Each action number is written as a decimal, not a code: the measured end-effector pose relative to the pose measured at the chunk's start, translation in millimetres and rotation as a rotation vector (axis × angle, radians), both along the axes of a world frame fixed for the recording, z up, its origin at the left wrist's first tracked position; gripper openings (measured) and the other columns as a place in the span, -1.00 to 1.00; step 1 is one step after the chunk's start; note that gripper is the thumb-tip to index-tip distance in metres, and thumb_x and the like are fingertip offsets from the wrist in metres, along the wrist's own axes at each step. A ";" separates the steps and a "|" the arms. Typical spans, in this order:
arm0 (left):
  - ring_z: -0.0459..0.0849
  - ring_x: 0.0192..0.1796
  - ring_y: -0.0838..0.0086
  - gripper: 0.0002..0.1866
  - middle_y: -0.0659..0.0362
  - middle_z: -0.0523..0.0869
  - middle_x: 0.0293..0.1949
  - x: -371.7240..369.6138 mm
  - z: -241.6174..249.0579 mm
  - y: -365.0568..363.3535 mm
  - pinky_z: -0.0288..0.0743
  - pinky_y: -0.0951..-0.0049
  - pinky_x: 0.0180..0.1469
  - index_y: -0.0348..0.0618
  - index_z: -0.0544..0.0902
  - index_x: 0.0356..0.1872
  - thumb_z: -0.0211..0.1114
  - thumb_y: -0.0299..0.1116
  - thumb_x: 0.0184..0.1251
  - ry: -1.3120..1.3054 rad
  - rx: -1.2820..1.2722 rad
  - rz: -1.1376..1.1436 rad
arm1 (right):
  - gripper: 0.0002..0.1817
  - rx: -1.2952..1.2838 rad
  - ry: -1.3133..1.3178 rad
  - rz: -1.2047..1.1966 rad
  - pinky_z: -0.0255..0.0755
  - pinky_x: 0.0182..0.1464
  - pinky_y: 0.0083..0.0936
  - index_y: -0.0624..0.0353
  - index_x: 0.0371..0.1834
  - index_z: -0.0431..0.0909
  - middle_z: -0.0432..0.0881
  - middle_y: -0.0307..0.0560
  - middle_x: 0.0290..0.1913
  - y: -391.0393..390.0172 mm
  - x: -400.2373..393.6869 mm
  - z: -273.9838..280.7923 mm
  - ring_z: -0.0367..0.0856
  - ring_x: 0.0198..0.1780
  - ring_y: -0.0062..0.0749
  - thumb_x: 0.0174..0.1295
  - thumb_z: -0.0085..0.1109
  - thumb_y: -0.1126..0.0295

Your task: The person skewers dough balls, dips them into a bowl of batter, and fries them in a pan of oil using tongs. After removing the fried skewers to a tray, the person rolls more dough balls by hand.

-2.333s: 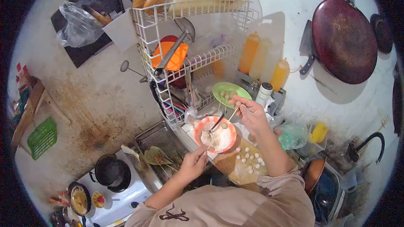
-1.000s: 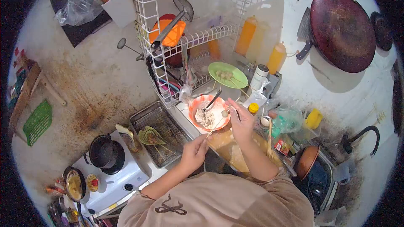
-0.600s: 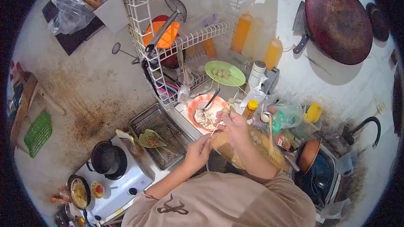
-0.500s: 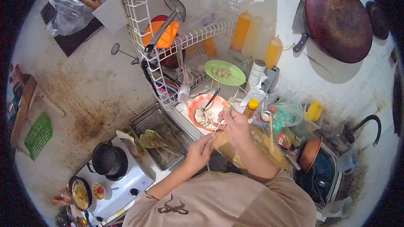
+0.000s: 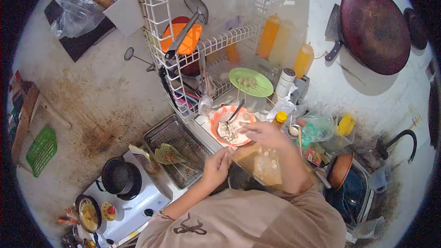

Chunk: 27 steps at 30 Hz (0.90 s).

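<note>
My left hand (image 5: 217, 166) is closed, thumb against fingers, on a thin wooden skewer (image 5: 232, 148) just in front of the bowl; most of the skewer is hard to make out. My right hand (image 5: 264, 134) hovers at the right rim of the orange-and-white bowl (image 5: 215, 131), fingers stretched out and holding nothing visible. Pale, lumpy mixture (image 5: 228, 132) fills part of this bowl, and a dark-handled utensil (image 5: 236, 109) leans in it. Below the right hand, small pale balls (image 5: 266, 154) lie on a wooden board (image 5: 245, 156). Behind, a green plate (image 5: 239, 74) carries skewered balls (image 5: 248, 81).
A metal tray (image 5: 158, 131) with a strainer (image 5: 165, 154) lies to the left, beside a stove with a black pot (image 5: 120, 177). A white wire rack (image 5: 202, 46) stands behind. Right are a yellow-capped jar (image 5: 280, 118), plastic bags (image 5: 319, 124) and a sink (image 5: 363, 202).
My right hand has come away from the skewer, its fingers opening out and shifting slightly right and down. The left hand keeps its pinch in nearly the same place. The view has shifted slightly.
</note>
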<state>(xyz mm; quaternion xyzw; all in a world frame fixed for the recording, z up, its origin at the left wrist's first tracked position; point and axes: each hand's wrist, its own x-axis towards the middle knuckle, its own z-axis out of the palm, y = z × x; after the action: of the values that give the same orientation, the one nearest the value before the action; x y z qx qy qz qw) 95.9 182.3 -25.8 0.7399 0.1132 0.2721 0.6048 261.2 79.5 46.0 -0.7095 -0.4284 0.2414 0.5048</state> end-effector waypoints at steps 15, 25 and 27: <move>0.30 -0.63 0.71 -0.77 0.32 0.36 -0.70 -12.7 -8.5 56.1 0.24 0.65 -0.57 -0.23 0.49 -0.14 -0.09 -0.46 0.26 -0.013 -0.064 0.057 | -0.76 -0.419 -0.931 -0.071 0.32 -0.11 -0.34 0.23 -0.29 0.48 0.47 0.14 -0.26 119.4 267.0 -38.9 0.45 -0.17 -0.04 -0.07 0.09 0.42; 0.31 -0.62 0.68 -0.77 0.31 0.35 -0.69 -6.1 -0.4 60.3 0.25 0.63 -0.56 -0.21 0.48 -0.13 -0.08 -0.48 0.25 0.034 -0.019 0.045 | -0.79 -0.137 -0.553 -0.160 0.37 -0.34 -0.49 0.21 -0.28 0.51 0.56 -0.05 -0.46 112.4 263.0 -15.0 0.50 -0.43 -0.27 -0.01 0.06 0.40; 0.28 -0.62 0.70 -0.78 0.33 0.33 -0.69 -3.8 8.4 58.5 0.22 0.65 -0.57 -0.21 0.49 -0.15 -0.08 -0.50 0.25 0.016 0.014 0.042 | -0.77 -0.014 -0.221 -0.269 0.37 -0.39 -0.61 0.25 -0.23 0.51 0.57 -0.16 -0.50 102.5 246.6 0.2 0.50 -0.48 -0.52 0.05 0.03 0.41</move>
<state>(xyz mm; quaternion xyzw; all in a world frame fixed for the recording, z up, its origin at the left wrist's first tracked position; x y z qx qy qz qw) 92.1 240.8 -17.5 0.7438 0.1315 0.2796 0.5927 507.8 181.9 46.2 -0.7863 -0.3806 0.0951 0.4772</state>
